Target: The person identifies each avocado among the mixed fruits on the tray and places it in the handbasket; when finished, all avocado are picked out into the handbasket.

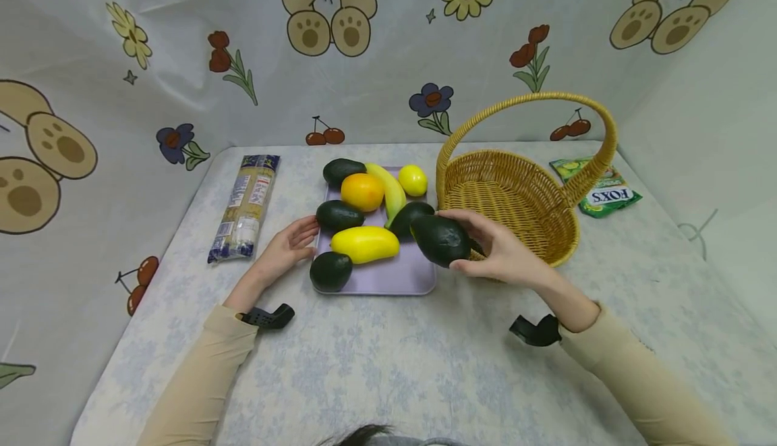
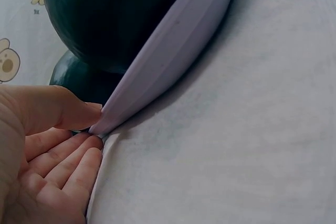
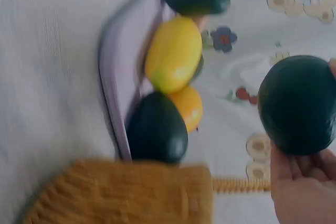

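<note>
My right hand (image 1: 500, 250) grips a dark green avocado (image 1: 440, 240) in the air above the right edge of a lilac tray (image 1: 394, 281), close to a wicker basket (image 1: 516, 210). The same avocado (image 3: 298, 106) fills the right of the right wrist view. At the tray's left edge is my left hand (image 1: 285, 247), its fingers loosely extended. Its thumb (image 2: 68, 111) meets the rim in the left wrist view. On the tray lie several more avocados (image 1: 330, 272), a long yellow fruit (image 1: 365, 244), a banana (image 1: 391, 193), an orange-yellow fruit (image 1: 362, 192) and a lemon (image 1: 413, 180).
The basket's tall arched handle (image 1: 540, 97) rises right of the tray. A green FOX'S bag (image 1: 610, 194) lies behind its right side. To the left of the tray is a long clear packet (image 1: 245, 206). A patterned cloth (image 1: 388, 95) hangs behind the table.
</note>
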Tool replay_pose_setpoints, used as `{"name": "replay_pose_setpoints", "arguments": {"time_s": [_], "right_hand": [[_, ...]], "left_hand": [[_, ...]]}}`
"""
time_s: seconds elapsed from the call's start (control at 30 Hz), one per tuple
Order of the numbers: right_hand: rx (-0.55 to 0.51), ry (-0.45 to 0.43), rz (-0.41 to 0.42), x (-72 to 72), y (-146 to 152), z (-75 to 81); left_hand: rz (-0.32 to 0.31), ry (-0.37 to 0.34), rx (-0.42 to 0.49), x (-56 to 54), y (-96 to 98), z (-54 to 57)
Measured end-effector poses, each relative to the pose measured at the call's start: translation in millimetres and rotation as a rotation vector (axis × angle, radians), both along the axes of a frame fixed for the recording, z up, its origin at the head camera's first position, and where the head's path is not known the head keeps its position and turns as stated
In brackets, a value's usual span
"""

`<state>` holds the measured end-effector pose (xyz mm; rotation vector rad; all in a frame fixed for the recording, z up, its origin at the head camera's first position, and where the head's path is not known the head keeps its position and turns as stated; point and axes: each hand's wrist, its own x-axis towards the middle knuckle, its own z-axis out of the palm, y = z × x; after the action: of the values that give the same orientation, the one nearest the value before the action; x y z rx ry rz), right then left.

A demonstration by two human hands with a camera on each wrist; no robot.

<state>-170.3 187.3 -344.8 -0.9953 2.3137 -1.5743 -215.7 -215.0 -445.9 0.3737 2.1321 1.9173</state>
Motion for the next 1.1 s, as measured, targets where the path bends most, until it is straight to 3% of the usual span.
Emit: {"name": "replay_pose_setpoints", "arguments": {"time_s": [0.27,0.53,0.77,1.1], "right_hand": [[-0.022,-0.085,-0.046,-24.3,52,12.0],[0.184,-0.111,-0.174,-48.1,106,-0.4],[0.303,-0.146,-0.123,-63.0,119,-17.5],[0.386,-0.174,-0.05,-77.8,118,-25.6]], "left_hand": [[-0.005,-0.004,0.006,0.1,-0.5,-0.9],[0.0,0.001,-0.004,-1.2,-1.2,-1.5],[0.001,-0.003,-0.001,-0.9,0.0,0.1],[0.008,-0.012,0.007,0.1,0.2,0.7]]}}
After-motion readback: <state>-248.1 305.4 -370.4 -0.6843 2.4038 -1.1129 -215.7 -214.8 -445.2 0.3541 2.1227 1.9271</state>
